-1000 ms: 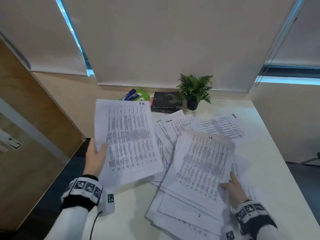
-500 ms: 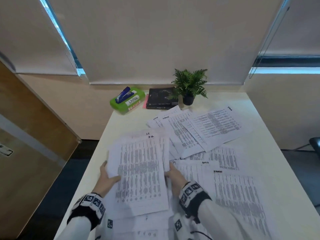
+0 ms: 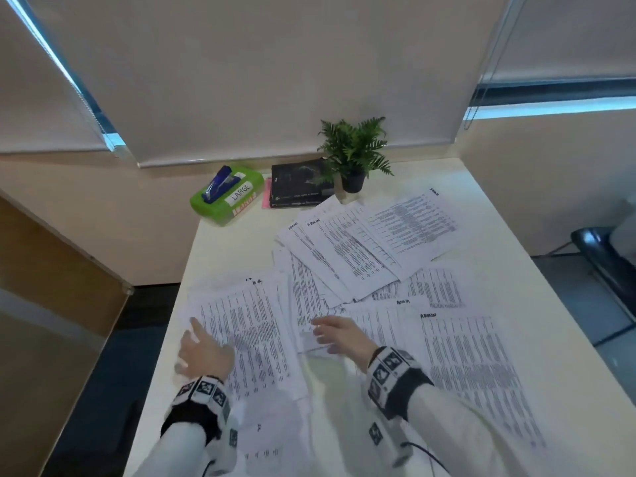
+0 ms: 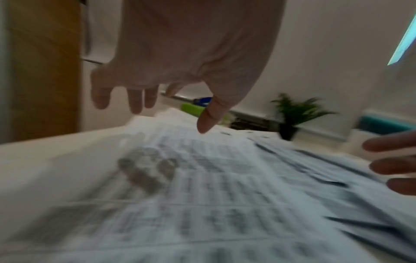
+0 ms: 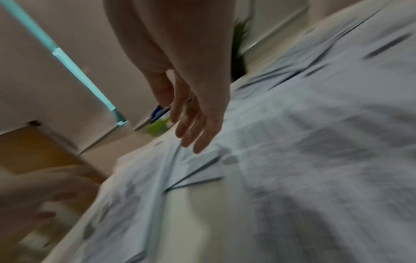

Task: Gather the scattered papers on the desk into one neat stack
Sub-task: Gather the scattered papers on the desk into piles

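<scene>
Two bare hands over a paper-strewn surface, neither grip closed on anything: left hand spread with fingers loose at the left edge of the started stack, right hand flat and relaxed just past its right edge, over loose sheets. Stack lying lengthwise away from the body, between the two hands. Still scattered: overlapping far sheets toward the potted fern, well beyond the right fingertips, and near-right sheets just beside the right wrist. Likely next reach falling to the right hand, the nearer one, rightward or forward. Wrist views blurred.
</scene>
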`<state>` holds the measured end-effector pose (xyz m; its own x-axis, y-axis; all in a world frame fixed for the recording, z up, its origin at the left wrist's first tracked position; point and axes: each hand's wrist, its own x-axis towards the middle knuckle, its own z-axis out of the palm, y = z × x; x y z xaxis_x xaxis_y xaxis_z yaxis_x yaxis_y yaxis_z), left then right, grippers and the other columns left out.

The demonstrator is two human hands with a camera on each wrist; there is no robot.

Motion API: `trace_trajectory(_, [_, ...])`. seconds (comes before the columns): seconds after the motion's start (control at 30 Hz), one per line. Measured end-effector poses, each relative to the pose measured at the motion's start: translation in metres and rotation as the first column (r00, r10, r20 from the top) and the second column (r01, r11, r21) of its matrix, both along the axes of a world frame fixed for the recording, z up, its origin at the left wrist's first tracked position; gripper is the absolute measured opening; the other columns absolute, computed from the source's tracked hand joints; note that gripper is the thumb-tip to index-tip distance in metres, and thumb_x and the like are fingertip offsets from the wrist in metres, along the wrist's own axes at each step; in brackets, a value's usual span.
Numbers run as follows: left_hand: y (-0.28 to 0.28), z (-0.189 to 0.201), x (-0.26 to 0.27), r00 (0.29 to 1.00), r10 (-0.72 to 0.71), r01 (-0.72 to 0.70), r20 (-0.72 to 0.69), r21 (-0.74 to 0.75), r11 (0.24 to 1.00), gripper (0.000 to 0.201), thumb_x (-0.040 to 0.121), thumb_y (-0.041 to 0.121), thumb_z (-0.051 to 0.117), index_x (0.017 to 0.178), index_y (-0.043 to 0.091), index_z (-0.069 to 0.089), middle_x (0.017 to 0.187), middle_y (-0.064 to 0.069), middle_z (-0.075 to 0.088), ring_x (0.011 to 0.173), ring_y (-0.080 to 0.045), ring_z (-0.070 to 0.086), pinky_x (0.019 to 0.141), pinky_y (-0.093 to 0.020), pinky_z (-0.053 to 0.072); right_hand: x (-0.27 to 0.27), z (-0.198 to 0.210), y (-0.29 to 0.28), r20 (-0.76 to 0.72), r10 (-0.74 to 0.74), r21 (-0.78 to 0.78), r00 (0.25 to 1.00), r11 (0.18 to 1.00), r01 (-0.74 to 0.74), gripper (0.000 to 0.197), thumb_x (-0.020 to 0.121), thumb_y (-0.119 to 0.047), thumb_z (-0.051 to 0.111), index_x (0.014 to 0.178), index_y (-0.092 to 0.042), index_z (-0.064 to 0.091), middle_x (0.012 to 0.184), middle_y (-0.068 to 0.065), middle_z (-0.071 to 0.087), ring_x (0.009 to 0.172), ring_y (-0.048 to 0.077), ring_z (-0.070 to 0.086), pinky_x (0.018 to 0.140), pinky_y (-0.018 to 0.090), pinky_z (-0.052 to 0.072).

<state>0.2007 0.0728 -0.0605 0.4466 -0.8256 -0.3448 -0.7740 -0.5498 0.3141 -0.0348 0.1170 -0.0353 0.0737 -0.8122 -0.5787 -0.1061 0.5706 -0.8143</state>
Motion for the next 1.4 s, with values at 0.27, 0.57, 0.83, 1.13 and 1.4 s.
trace_trajectory(0.27, [0.042,-0.009,-0.177,0.845,-0.451,0.455,-0.288,-0.056,0.889,0.052,0.092,0.023,0.051,0.138,0.01,0.031,0.14,-0.012,0.034,0.119,-0.026,0.049,0.1,-0.032,0.044,-0.194,-0.037,0.084,-0.754,-0.364,-0.034,0.547,0.852,0.522,0.035,0.092,-0.025,0.054,0.124,-0.012,0.052,0.129,0.019,0.049,0.112,0.036,0.05,0.097,0.045,0.041])
trace_trajectory(0.57, [0.046,-0.024,-0.205,0.83,-0.094,0.26,-0.55,0.232,0.937,0.07,0.088,0.011,0.052,0.145,0.003,0.013,0.139,-0.018,0.042,0.111,-0.027,0.051,0.09,-0.025,0.042,-0.236,-0.057,0.094,-0.883,0.003,0.291,0.469,0.787,0.544,0.076,0.065,-0.034,0.076,0.127,-0.011,0.039,0.13,0.02,0.038,0.12,0.035,0.039,0.096,0.041,0.039])
trace_trajectory(0.83, [0.041,-0.022,-0.206,0.77,-0.167,0.239,-0.615,0.037,0.97,0.046,0.091,0.012,0.047,0.138,0.008,0.044,0.127,-0.013,0.059,0.105,-0.024,0.06,0.094,-0.035,0.05,-0.258,-0.054,0.089,-0.546,-0.386,0.151,0.744,0.827,0.541,0.051,0.081,-0.001,0.065,0.129,0.006,0.048,0.123,0.025,0.056,0.104,0.038,0.057,0.089,0.043,0.048])
trace_trajectory(1.13, [0.047,-0.004,-0.208,0.649,-0.06,0.143,-0.759,0.043,0.989,0.067,0.094,0.055,0.033,0.147,0.016,0.017,0.147,-0.008,0.028,0.136,-0.019,0.033,0.11,-0.04,0.026,-0.197,-0.031,0.037,-0.216,-0.356,0.097,0.909,0.919,0.382,0.048,0.088,-0.002,0.056,0.133,0.007,0.041,0.13,0.025,0.051,0.119,0.04,0.051,0.091,0.044,0.048])
trace_trajectory(1.4, [0.027,0.019,-0.199,0.56,-0.304,0.344,-0.771,-0.117,0.932,0.071,0.096,0.018,0.048,0.151,0.022,0.003,0.158,0.007,0.009,0.146,-0.015,0.012,0.117,-0.035,0.016,-0.199,-0.038,0.019,-0.202,-0.458,-0.03,0.866,0.886,0.462,0.078,0.082,-0.021,0.069,0.145,-0.01,0.026,0.148,0.012,0.031,0.134,0.029,0.035,0.109,0.044,0.034])
